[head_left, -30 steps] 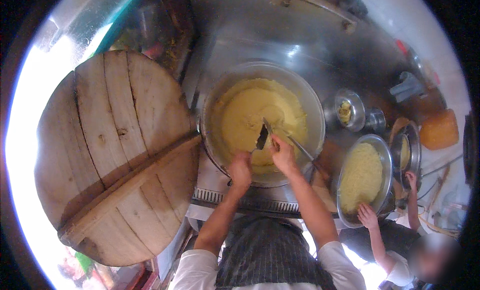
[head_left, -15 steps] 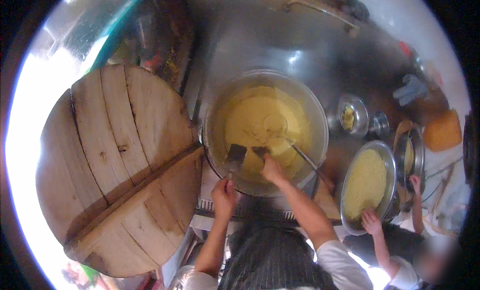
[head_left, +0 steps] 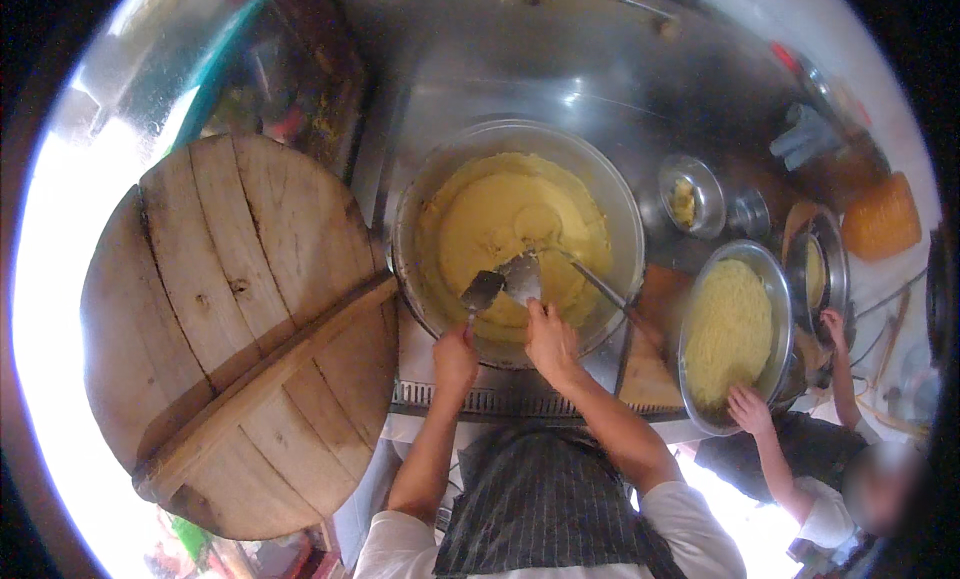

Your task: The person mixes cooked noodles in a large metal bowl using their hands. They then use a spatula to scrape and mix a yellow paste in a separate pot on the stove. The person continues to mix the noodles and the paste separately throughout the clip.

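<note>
A large round metal pot [head_left: 400, 249] holds a thick yellow mash [head_left: 465, 214]. My left hand [head_left: 456, 364] is closed round the handle of a scraper with a dark square blade [head_left: 484, 290], over the pot's near part. In my right hand [head_left: 551, 341] is a second scraper, its grey metal blade [head_left: 522, 278] smeared with mash near the tip. The two blades lie close together; I cannot tell whether they touch. A ladle [head_left: 598, 288] rests in the pot, its bowl sunk in the mash and its handle leaning over the right rim.
A big round wooden lid [head_left: 200, 279] stands left of the pot. To the right are a basin of yellow shreds [head_left: 735, 319], a small metal bowl [head_left: 710, 189] and an orange block-shaped thing [head_left: 880, 224]. A co-worker's hand [head_left: 750, 409] touches the basin's contents.
My right hand has turned its scraper, so the blade now shows broad and grey beside the left one. The left scraper has shifted slightly right and up. The view has shifted a little.
</note>
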The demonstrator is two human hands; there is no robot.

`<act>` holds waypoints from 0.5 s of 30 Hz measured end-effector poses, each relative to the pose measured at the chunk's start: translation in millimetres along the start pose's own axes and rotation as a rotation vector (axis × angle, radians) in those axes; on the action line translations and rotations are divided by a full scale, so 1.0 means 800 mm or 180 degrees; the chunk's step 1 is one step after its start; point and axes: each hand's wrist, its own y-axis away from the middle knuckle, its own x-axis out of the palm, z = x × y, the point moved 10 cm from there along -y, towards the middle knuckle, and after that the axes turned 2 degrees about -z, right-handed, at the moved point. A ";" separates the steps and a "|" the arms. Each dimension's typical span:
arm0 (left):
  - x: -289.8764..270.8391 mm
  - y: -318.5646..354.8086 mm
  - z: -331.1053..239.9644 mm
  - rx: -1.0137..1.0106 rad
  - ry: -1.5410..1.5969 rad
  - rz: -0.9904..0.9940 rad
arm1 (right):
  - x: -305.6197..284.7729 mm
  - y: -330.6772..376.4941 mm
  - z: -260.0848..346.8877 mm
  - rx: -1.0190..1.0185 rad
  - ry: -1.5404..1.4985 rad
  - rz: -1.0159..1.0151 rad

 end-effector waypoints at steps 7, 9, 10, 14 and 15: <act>0.023 -0.030 -0.037 0.0308 -0.0093 0.0280 | 0.003 0.018 0.007 -0.0242 0.0293 0.0253; 0.031 -0.041 -0.043 0.0499 -0.0216 0.0297 | 0.002 0.021 0.004 -0.0388 0.0309 0.0159; 0.031 -0.046 -0.050 0.0580 -0.0197 0.0256 | 0.002 0.023 0.000 -0.0433 0.0323 0.0110; 0.009 -0.068 -0.087 0.0461 0.0440 -0.0207 | 0.003 0.026 -0.034 -0.0192 -0.0227 0.0092; -0.008 -0.066 -0.108 0.0624 0.0561 -0.0681 | 0.008 0.026 -0.052 0.0005 -0.0524 0.0109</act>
